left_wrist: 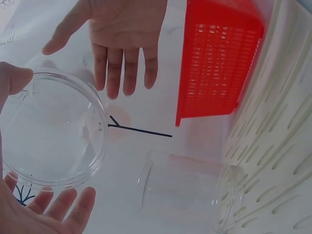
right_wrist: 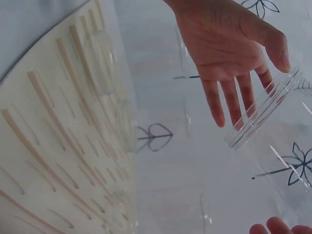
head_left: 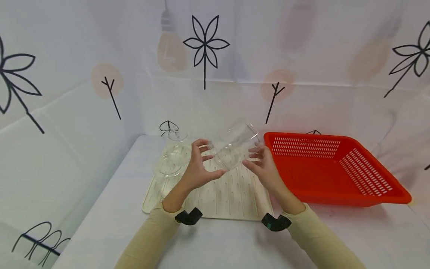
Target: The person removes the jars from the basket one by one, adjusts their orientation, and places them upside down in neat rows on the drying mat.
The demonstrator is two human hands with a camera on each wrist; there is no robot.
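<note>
My left hand (head_left: pixel 198 164) holds a clear cylindrical container (head_left: pixel 235 144) by its rimmed end, tilted above a cream ridged drying mat (head_left: pixel 218 194). In the left wrist view, the thumb lies on the round rim (left_wrist: pixel 100 146) and the fingers spread along its lower edge. Beside the container's other side is my right hand (head_left: pixel 265 166), its fingers extended and overlapping the clear wall in the head view. The left wrist view shows the right palm (left_wrist: pixel 127 34) facing the container with straight fingers.
More clear containers (head_left: pixel 173 160) stand on the left part of the mat, one (head_left: pixel 177 134) farther back. A red perforated basket (head_left: pixel 336 175) sits right of the mat on the white-covered table (head_left: pixel 111 213). Patterned white cloth (head_left: pixel 228 101) rises behind and at the left.
</note>
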